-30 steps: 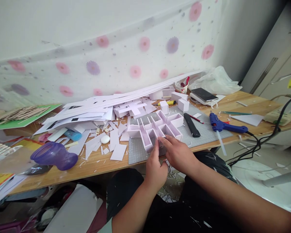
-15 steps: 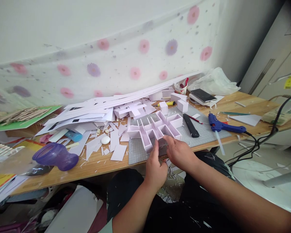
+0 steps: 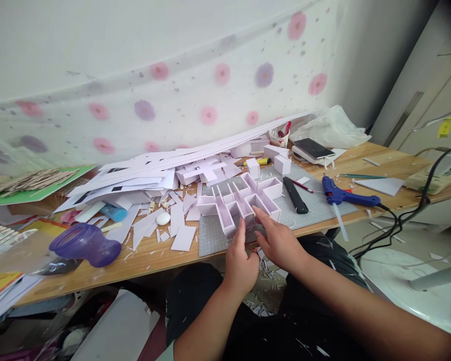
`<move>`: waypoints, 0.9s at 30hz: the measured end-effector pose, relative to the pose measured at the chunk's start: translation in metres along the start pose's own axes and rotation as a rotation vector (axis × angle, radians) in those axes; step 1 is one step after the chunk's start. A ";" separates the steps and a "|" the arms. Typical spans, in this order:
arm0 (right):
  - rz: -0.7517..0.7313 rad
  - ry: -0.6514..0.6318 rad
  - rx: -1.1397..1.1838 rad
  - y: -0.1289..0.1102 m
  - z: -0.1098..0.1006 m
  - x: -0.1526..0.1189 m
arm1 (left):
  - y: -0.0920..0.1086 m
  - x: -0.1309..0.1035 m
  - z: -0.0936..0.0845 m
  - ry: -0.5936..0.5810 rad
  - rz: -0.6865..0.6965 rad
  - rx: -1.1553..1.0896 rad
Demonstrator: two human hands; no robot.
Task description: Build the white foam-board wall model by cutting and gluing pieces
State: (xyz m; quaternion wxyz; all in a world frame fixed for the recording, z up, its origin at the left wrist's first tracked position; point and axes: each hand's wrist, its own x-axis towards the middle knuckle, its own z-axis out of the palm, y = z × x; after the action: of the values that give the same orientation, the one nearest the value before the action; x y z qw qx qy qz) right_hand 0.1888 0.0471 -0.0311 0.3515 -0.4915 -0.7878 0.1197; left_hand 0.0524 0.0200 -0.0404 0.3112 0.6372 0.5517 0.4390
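Note:
A white foam-board structure [image 3: 244, 198] with open box-like compartments stands on the grey cutting mat [image 3: 214, 239]. My left hand [image 3: 241, 263] is at its front edge, fingers together and upright against a front wall; whether it pinches anything there is hidden. My right hand [image 3: 280, 239] is just to the right, thumb and fingers apart, the fingertips by the structure's front right compartment. Nothing shows between the fingers of my right hand. A black cutter [image 3: 295, 195] lies right of the structure. Small white blocks [image 3: 253, 167] stand behind it.
A blue glue gun [image 3: 349, 195] with a cable rests at the right. A phone [image 3: 313, 148], a cup of tools [image 3: 280, 137] and a yellow knife [image 3: 263, 161] are behind. Paper scraps [image 3: 183, 238], a purple container [image 3: 86, 244] and wooden sticks [image 3: 33, 181] lie left.
The thumb and fingers of my right hand have spread apart, and the hand has shifted slightly. My left hand stays nearly in place at the structure's front.

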 end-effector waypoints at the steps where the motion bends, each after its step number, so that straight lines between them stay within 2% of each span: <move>1: -0.029 0.003 -0.016 0.000 0.001 0.000 | 0.000 0.000 0.000 -0.002 0.003 0.003; 5: -0.109 0.006 -0.084 0.003 0.008 -0.004 | -0.001 0.000 0.000 -0.013 0.033 0.024; 13: -0.133 -0.002 -0.114 0.004 0.011 -0.005 | -0.004 0.001 0.001 -0.013 0.041 0.023; 21: -0.115 0.019 0.033 0.003 0.011 -0.011 | -0.005 0.001 0.000 -0.010 0.037 0.037; 27: -0.111 0.197 0.191 0.011 0.005 -0.018 | -0.006 -0.005 -0.001 0.031 0.057 -0.006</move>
State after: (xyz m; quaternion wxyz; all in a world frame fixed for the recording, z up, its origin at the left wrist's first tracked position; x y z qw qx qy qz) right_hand 0.1984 0.0376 -0.0487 0.4782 -0.4208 -0.7606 0.1255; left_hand 0.0491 0.0161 -0.0461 0.2917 0.6450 0.5367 0.4591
